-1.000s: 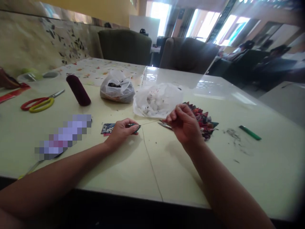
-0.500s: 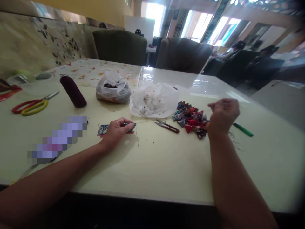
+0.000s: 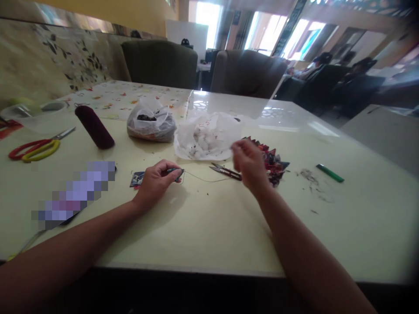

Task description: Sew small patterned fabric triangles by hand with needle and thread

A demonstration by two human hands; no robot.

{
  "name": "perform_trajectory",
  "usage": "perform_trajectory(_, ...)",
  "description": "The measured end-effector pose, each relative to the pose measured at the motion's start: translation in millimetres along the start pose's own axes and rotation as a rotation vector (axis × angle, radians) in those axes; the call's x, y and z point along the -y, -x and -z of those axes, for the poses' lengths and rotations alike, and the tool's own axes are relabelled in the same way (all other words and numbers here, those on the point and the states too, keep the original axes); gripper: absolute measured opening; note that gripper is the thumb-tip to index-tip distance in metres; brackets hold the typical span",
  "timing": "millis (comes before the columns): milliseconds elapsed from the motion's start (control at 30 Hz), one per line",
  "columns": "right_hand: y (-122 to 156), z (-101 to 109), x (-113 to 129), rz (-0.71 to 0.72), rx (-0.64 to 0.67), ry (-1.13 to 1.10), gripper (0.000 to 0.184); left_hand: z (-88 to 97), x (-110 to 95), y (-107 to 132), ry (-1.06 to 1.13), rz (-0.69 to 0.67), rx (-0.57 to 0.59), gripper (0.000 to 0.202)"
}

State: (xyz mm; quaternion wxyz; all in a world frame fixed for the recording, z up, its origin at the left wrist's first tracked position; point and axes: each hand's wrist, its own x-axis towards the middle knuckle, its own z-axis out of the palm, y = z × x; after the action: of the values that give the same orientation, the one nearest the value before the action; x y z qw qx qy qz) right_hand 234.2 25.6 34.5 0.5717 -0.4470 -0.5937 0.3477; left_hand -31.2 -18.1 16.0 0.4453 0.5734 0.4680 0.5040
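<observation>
**Thread slack between two hands**

The left hand (image 3: 156, 179) pinned a small fabric piece (image 3: 176, 172) to the table (image 3: 209, 226), its grip clenched on it for steadiness. The thread (image 3: 203, 179) ran toward 3 o'clock to the right hand (image 3: 250, 163), whose closed grip seemingly pinched its end. Snips (image 3: 226, 172) lay between, within reach.

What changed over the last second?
Right hand swung out right past the fabric pile, then came back over the snips; the thread now sags. Left hand stayed, pinching the small piece. Scissors, spool unmoved.
</observation>
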Motion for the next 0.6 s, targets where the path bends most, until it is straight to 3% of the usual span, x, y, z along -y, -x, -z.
perform_trajectory(100, 22.0, -36.7, 0.9, -0.19, 0.298, -0.088, 0.025, -1.2, -4.9, 2.2, -0.065, -0.085, 0.008, 0.021)
perform_trajectory(200, 38.2, -54.1, 2.5, -0.318, 0.535, -0.127, 0.03, -2.1, -8.5, 3.6, -0.111, -0.155, 0.022, 0.02)
perform_trajectory(400, 41.6, -46.8, 8.5, -0.385, 0.725, -0.177, 0.029, -1.7, -4.8, 1.8, -0.086, -0.094, 0.026, 0.021)
perform_trajectory(600, 40.6, -42.5, 22.5, -0.347, 0.908, -0.109, 0.025, 0.5, 1.2, -0.3, -0.002, 0.003, 0.019, 0.024)
